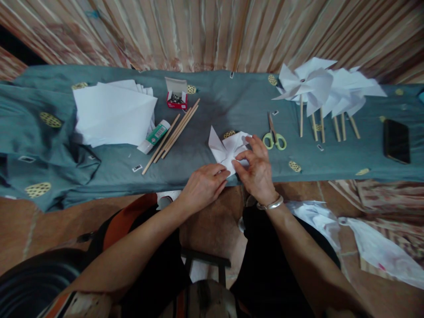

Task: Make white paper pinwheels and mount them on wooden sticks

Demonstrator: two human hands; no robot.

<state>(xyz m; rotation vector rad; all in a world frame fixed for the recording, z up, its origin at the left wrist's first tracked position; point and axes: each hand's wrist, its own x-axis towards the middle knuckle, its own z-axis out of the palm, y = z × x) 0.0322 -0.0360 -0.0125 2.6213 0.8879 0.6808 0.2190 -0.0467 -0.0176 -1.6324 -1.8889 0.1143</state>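
A white paper pinwheel (217,145), partly folded and without a stick, lies at the front edge of the cloth-covered table. My left hand (206,182) is closed on its near-left side, fingers pinching the paper. From the right, my right hand (256,168) grips it with thumb and fingers bent around a folded flap near the centre. The fingers hide part of the folds. Just right of the pinwheel lie green-handled scissors (274,138), blades pointing away. To its left several wooden sticks (180,129) rest side by side at a slant.
A stack of white paper (112,115) lies at the left, beside a green-and-white box (155,136). Behind the sticks stands an open red box (176,100) of small metal pieces. Finished pinwheels (304,84) on sticks and a dark phone (396,140) are at the right.
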